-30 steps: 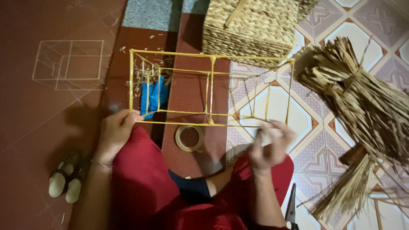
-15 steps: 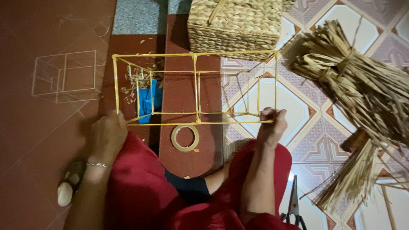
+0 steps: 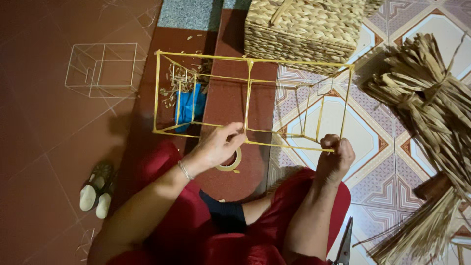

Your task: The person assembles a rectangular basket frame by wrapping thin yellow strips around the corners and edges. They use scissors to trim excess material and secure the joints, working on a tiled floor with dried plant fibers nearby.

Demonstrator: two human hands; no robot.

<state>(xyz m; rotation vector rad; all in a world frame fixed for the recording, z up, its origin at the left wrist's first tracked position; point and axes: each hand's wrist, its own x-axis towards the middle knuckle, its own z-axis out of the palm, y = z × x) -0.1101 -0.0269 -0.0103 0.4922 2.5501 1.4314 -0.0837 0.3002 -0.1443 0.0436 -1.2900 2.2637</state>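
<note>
Tiled floor (image 3: 373, 162) — yellow wire frame (image 3: 250, 98) is steadied by left hand (image 3: 218, 145) and right hand (image 3: 333, 154), each grip pinched on its near rail.

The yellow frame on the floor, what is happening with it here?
A seated person in red clothes holds a box-shaped frame of thin yellow rods. The left hand pinches its near bottom rod at the middle; the right hand grips the near right corner. A tape roll lies under the left hand, a woven straw basket behind.
</note>
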